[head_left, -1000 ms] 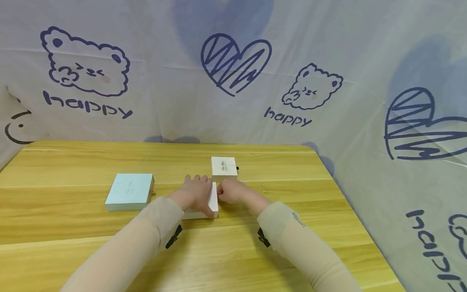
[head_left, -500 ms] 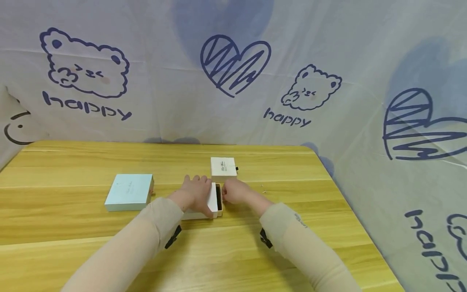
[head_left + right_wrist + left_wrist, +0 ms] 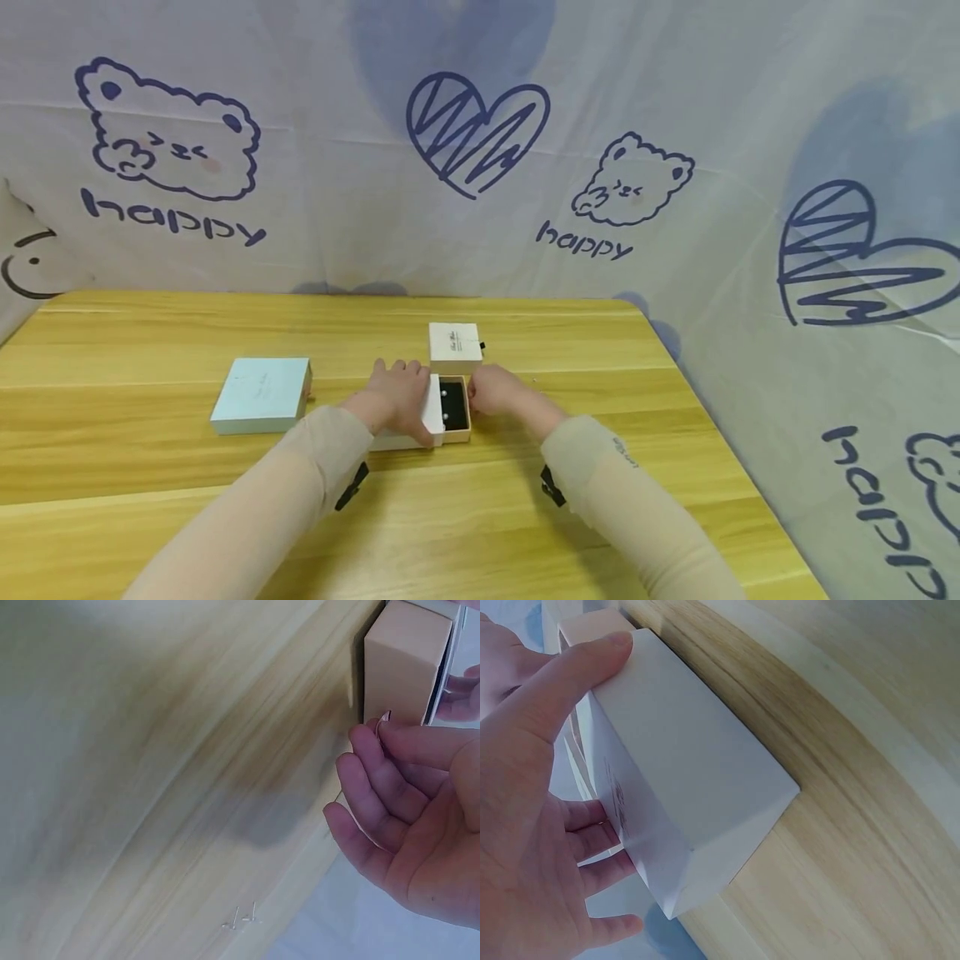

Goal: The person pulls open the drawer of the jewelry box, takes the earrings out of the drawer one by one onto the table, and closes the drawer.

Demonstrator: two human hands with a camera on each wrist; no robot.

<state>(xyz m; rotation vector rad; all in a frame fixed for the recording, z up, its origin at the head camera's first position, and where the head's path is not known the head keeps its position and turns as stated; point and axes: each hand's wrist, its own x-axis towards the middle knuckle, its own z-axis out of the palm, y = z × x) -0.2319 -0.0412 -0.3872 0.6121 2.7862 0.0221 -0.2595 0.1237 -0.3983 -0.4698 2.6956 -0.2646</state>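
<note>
My left hand (image 3: 397, 400) grips the white box sleeve (image 3: 682, 735), thumb on its near side and fingers over the top. From the sleeve's right end sticks out a tan drawer (image 3: 457, 437) with a black insert (image 3: 454, 406) that bears small pearl-like studs (image 3: 445, 417). At the drawer's right end my right hand (image 3: 495, 390) pinches a small ribbon tab (image 3: 383, 720) between thumb and index finger, the other fingers curled. In the right wrist view the tan drawer front (image 3: 405, 660) stands just beyond those fingertips.
A pale blue box (image 3: 262, 393) lies to the left on the wooden table (image 3: 150, 467). Behind the drawer stands a small cream box (image 3: 454, 343) with a black tab. Two tiny pins (image 3: 232, 922) lie on the wood to the right. A printed cloth (image 3: 337, 167) hangs behind.
The drawer, shut inside the sleeve a second ago, has slid out to the right along with my right hand. My left hand has stayed on the sleeve.
</note>
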